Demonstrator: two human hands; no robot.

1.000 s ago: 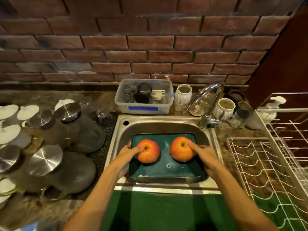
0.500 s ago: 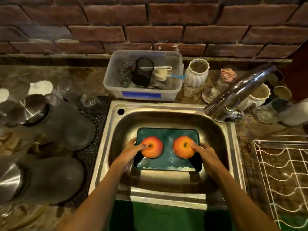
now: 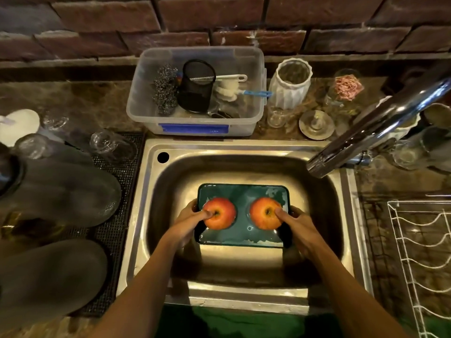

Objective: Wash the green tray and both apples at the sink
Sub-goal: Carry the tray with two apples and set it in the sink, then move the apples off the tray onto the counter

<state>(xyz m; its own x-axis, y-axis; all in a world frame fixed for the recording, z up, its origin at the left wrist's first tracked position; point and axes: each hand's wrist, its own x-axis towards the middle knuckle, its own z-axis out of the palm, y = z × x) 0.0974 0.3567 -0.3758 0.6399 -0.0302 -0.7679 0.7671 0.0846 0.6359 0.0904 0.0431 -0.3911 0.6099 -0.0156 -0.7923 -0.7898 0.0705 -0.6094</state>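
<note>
Behind the sink (image 3: 244, 148), against the brick wall, a clear plastic tub (image 3: 195, 118) stands on the counter (image 3: 80, 101), holding steel scourers (image 3: 165, 90), a black mesh cup (image 3: 197, 86) and a white-handled brush (image 3: 227, 78); a blue label runs along its front, but I cannot read any writing on it. Beside the tub, toward the tap, are a ribbed white jar (image 3: 291, 84) and small glassware. The chrome tap (image 3: 375, 125) slants in over the sink's far right corner, its spout above the basin and well apart from my hands. Left of the sink, dark glass jars (image 3: 61, 191) lie on a black mesh mat (image 3: 117, 215); right of it stands a white wire rack (image 3: 424, 252). Down in the basin I hold the green tray (image 3: 244, 198), a dark green rectangle with rounded corners, wet and spotted with foam or water. Both apples sit on it side by side, red-orange, stem hollows up. My left hand (image 3: 189, 220) grips the tray's left edge, its thumb pressing on the left apple (image 3: 219, 213); my right hand (image 3: 299, 223) grips the right edge, thumb pressing on the right apple (image 3: 266, 213).
</note>
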